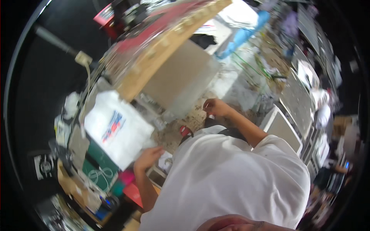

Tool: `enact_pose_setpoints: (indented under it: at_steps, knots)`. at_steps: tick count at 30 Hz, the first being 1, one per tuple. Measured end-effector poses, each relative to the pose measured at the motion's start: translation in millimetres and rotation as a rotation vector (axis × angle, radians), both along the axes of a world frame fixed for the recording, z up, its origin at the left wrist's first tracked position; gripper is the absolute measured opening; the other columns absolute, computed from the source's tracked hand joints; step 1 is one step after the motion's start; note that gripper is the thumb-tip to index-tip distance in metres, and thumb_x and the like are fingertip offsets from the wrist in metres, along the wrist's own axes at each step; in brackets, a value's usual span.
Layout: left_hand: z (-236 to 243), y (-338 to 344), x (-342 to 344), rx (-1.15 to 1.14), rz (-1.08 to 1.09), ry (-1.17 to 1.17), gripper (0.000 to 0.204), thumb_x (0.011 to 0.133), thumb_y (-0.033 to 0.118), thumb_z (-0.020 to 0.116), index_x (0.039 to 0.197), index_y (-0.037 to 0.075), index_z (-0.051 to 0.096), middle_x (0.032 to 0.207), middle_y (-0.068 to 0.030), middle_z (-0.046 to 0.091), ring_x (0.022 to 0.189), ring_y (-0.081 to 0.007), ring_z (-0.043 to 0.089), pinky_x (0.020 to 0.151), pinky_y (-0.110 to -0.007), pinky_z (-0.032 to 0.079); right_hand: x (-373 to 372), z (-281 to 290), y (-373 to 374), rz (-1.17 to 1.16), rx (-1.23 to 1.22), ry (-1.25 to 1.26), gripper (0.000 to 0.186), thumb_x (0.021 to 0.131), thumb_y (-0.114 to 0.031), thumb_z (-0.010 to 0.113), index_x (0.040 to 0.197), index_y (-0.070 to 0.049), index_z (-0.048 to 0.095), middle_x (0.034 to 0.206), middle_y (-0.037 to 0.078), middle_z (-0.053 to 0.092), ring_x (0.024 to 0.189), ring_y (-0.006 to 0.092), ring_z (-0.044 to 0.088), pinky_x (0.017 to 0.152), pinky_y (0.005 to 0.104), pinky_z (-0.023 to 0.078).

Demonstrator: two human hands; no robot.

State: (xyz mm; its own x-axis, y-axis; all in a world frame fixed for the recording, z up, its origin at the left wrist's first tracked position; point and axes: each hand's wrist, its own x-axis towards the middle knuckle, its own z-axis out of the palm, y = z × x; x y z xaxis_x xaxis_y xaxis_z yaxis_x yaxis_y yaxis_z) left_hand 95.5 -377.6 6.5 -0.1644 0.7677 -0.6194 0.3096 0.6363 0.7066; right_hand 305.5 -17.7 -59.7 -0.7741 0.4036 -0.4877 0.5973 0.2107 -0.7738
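Observation:
The picture is blurred by motion. My left hand (148, 156) is curled against the lower right edge of a white bag (115, 129) with a red and blue print and seems to grip it. My right hand (216, 107) is held out in front of my white shirt, fingers curled inward above a speckled floor (192, 119). Blur hides whether it holds anything. A small red object (185, 131) lies on the floor between the two hands.
A tilted wooden board (162, 50) and a grey panel (181, 77) lean ahead. A green box (98, 167) and several cluttered items sit at the lower left. White flat panels (283, 129) stand at the right. Blue fabric (241, 36) lies far ahead.

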Motion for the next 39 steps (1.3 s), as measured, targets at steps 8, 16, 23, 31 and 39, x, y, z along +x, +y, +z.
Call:
enact_pose_setpoints:
  at_steps: [8,16,23,31,39]
  knots:
    - [-5,236,73,0.185,-0.311,-0.464,0.05,0.095,0.018,0.062,0.138,-0.002,0.047,0.13,-0.0166,0.058,0.116,-0.0183,0.056,0.101,-0.031,0.043,76,-10,58,0.029,0.192,-0.061,0.039,0.081,-0.037,0.069,0.103,-0.005,0.068,0.091,0.014,0.071,0.083,0.0282,0.068,0.076,0.037,0.051]
    - [-34,425,146,0.383,-0.375,-0.393,0.035,0.093,0.017,0.065,0.123,-0.001,0.06,0.109,-0.0071,0.067,0.098,-0.0127,0.062,0.089,-0.028,0.049,226,-33,191,-0.269,0.17,0.022,0.042,0.081,-0.036,0.07,0.108,-0.004,0.066,0.096,0.018,0.07,0.087,0.0302,0.067,0.079,0.0387,0.051]
    - [-39,609,193,0.472,-0.361,-0.068,0.019,0.09,0.015,0.066,0.102,0.0,0.069,0.084,-0.0054,0.07,0.078,-0.0101,0.063,0.072,-0.026,0.05,335,-8,266,-0.699,0.236,-0.154,0.039,0.083,-0.031,0.07,0.11,-0.003,0.065,0.091,0.015,0.07,0.085,0.0269,0.068,0.076,0.036,0.051]
    - [-101,854,149,0.788,-0.118,0.488,0.028,0.083,0.028,0.064,0.084,0.001,0.071,0.086,-0.0216,0.068,0.08,-0.0367,0.066,0.073,-0.043,0.051,404,-61,241,-0.886,0.164,-0.107,0.036,0.081,-0.037,0.072,0.098,-0.005,0.068,0.076,0.012,0.069,0.071,0.0253,0.067,0.068,0.0382,0.051]
    - [-135,985,88,0.615,-0.367,1.066,0.089,0.072,0.045,0.076,0.141,0.001,0.04,0.144,-0.0248,0.041,0.134,-0.0397,0.036,0.11,-0.05,0.033,420,-115,132,-1.372,0.122,-0.424,0.031,0.075,-0.036,0.074,0.083,-0.006,0.069,0.077,0.011,0.07,0.073,0.0246,0.067,0.067,0.0384,0.052]
